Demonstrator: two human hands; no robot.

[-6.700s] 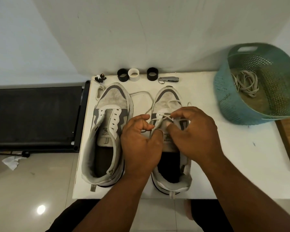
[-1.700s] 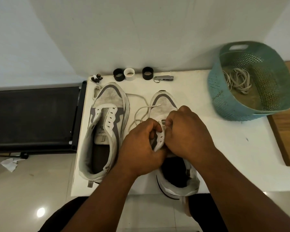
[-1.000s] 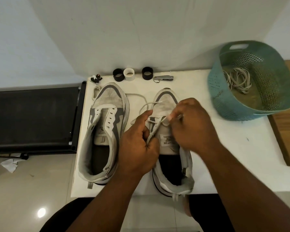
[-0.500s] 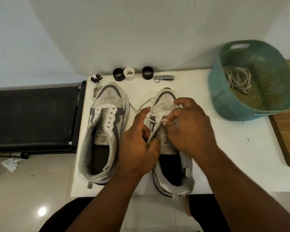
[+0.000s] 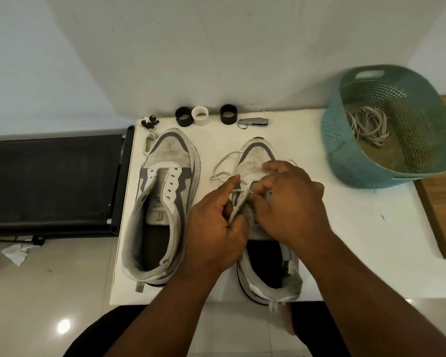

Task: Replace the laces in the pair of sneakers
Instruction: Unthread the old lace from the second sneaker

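Both hands curled tight over the right shoe [image 5: 258, 161], centre frame. My left hand [image 5: 214, 228] grips the eyelet flap [image 5: 238, 204], thumb and fingers round it, index pointing up. My right hand [image 5: 289, 202] pinches at the lace [image 5: 223, 163] by the top eyelets; I can't see the lace tip itself, fingers hide it. Slack lace loops out over the toe toward upper left of the shoe.

Left shoe [image 5: 162, 202] sits just beside it, left of centre, no lace, eyelets bare, tongue up. Both shoes on the white table [image 5: 358, 240], toes toward the wall.

Along the table's back edge: two black rings [image 5: 183, 116] [image 5: 228, 114], a white ring [image 5: 200, 116] touching the first black one, a metal clipper [image 5: 252, 122], small dark bits [image 5: 150, 122] at the corner.

Right of frame: teal basket [image 5: 345, 155] with a lace bundle [image 5: 368, 124] inside.
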